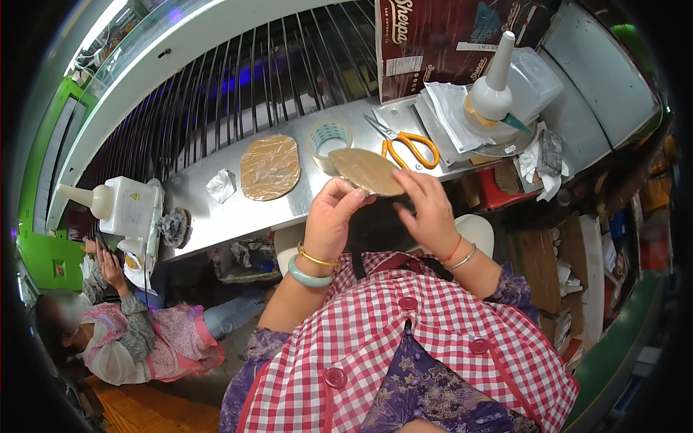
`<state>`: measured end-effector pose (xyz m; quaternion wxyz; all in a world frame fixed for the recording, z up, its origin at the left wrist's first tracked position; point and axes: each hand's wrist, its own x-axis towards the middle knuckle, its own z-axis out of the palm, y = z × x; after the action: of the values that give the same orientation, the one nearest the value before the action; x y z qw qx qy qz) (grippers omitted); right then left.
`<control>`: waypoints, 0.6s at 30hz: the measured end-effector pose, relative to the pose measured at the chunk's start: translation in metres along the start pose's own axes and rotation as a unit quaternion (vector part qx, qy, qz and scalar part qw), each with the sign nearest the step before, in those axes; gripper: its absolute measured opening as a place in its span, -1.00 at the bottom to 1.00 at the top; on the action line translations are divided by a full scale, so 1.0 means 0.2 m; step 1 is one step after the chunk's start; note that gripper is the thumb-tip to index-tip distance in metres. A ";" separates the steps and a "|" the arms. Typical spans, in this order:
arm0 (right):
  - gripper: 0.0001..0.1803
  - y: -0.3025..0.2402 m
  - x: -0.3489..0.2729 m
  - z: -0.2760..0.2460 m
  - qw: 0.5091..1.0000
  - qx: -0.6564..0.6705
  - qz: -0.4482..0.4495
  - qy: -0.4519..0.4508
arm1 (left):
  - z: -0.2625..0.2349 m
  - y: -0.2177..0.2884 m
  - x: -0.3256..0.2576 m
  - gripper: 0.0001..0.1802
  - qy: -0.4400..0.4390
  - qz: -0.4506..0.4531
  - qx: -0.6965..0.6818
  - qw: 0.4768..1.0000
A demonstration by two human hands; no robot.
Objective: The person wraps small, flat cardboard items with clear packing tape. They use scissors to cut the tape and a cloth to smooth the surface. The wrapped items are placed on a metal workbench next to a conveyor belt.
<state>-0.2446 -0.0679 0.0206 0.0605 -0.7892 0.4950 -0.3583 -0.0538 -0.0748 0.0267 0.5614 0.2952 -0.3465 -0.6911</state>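
Over the bench's near edge, my left hand [329,219] pinches a flat, rounded brown piece [366,170] with a shiny, tape-like face, held tilted. My right hand [429,215] has its fingertips at the piece's right edge, fingers stretched and thumb apart. A second brown piece [270,169], roundish and wrapped in shiny, wrinkled film, lies flat on the metal bench [216,225]. Just behind the held piece stands a roll of clear tape [323,163], partly covered by it. Orange-handled scissors [411,149] lie with blades parted beyond my right hand.
A white nozzle bottle [491,97] stands at the right before a dark red carton [440,50]. Crumpled white paper [221,186] lies at left, near another nozzle bottle [130,206]. Metal rods [253,94] line the bench's back. A co-worker [151,339] sits at left.
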 end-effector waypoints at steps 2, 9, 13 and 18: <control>-0.37 0.14 0.00 0.03 0.999 -0.048 0.020 -0.010 | -0.04 -0.04 0.03 -0.91 0.006 0.001 0.027 1.000; -0.55 0.50 0.10 0.18 0.993 -0.110 0.016 0.040 | -0.21 -0.22 0.11 -0.91 0.046 -0.049 0.082 0.994; -0.78 0.52 0.18 0.24 0.985 -0.166 -0.028 0.041 | -0.25 -0.28 0.13 -0.91 0.115 -0.078 0.119 0.983; -0.93 0.57 0.22 0.29 0.985 -0.171 -0.004 0.001 | -0.24 -0.27 0.10 -0.81 0.136 -0.097 0.128 0.978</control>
<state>-0.2804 -0.1756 -0.0519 -0.0772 -0.7893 0.5462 -0.2697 -0.0511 -0.0951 -0.0459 0.4910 0.4877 -0.3224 -0.6459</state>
